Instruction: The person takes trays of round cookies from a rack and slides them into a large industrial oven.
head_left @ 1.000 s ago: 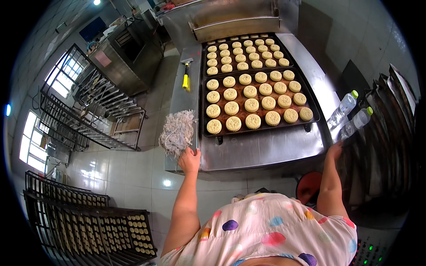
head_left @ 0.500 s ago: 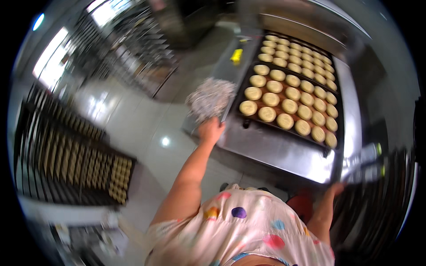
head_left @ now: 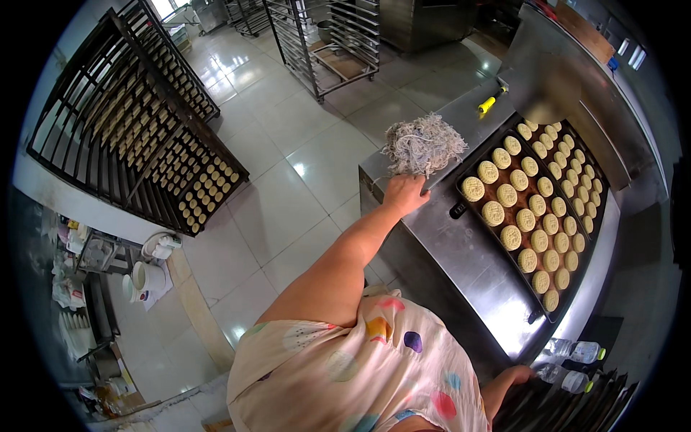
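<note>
Tangled grey string bundle [head_left: 423, 144] lies on the steel worktop [head_left: 461, 245], just beside the dark baking tray [head_left: 568, 302] of pastries. Left hand [head_left: 404, 193] touches its near edge, grip partly curled. Right hand [head_left: 517, 376] sits low by the worktop's corner, grip unclear.

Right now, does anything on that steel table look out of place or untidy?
A tangled grey bundle of string or fibre sits on the steel table, close beside the tray of pastries, and the left hand is on it. Nothing looks spilled.
</note>
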### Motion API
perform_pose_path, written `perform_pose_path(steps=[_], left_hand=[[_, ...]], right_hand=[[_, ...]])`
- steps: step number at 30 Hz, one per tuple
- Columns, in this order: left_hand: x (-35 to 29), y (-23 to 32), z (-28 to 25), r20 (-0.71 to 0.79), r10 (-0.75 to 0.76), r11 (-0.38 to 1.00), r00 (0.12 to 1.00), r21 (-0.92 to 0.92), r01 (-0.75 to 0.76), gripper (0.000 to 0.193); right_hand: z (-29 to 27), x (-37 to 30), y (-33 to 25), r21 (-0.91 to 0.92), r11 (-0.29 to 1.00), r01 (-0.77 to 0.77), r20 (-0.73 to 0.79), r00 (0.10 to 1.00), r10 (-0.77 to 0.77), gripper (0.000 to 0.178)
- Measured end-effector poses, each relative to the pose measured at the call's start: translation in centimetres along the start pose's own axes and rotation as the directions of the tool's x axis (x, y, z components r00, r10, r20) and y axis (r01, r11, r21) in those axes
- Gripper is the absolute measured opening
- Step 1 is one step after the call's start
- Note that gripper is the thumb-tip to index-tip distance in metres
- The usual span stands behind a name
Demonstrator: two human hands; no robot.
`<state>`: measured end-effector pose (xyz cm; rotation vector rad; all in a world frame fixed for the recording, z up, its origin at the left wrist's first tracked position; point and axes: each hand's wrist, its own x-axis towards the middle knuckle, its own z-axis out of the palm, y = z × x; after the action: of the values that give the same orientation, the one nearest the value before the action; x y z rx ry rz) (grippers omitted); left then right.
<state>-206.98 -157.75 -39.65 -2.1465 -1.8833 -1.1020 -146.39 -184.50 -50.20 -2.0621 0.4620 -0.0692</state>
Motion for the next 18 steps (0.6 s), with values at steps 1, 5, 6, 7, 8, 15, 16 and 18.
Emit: perform_pose_path(steps=[1,5,6,7,8,15,16,18], left_hand=[[0.0,0.0,0.1,0.001,0.000,1.000,1.000,-0.006,0.000,0.026],[-0.4,-0.3,0.5,-0.009,-0.015,1.000,1.000,0.020,0.015,0.026],[-0.6,-0.6,0.5,-0.015,-0.024,0.999,1.000,0.044,0.025,0.026],[-1.0,-1.1,0.1,-0.038,-0.030,0.997,0.999,0.064,0.032,0.027],[-1.3,-1.8,-0.5,-0.062,-0.036,0.995,0.997,0.087,0.041,0.027],[-0.4,0.1,0.9,-0.009,0.054,0.999,0.998,0.007,-0.054,0.025],[0.2,1.1,1.6,0.017,0.066,0.998,0.998,-0.005,-0.066,0.026],[-0.5,-0.6,-0.5,-0.013,0.040,0.994,0.999,0.097,-0.039,0.027]], right_hand=[[-0.3,0.5,0.1,-0.002,1.000,-0.007,-0.001,1.000,0.007,0.064],[-0.1,-0.3,0.4,0.004,1.000,0.031,-0.071,0.997,-0.030,0.072],[-0.4,-2.5,-0.4,-0.053,0.998,0.036,0.019,0.999,-0.035,0.060],[-1.2,-5.1,-1.8,-0.111,0.993,0.048,0.119,0.992,-0.035,0.049],[-2.0,-7.8,-3.3,-0.168,0.983,0.073,0.223,0.974,-0.034,0.042],[2.7,6.6,4.5,-0.796,0.427,0.428,-0.011,0.696,-0.718,0.034],[1.3,7.9,5.0,-0.852,0.334,0.403,0.008,0.649,-0.761,0.035],[4.3,2.8,4.3,-0.519,0.700,0.491,-0.079,0.788,-0.611,0.043]])
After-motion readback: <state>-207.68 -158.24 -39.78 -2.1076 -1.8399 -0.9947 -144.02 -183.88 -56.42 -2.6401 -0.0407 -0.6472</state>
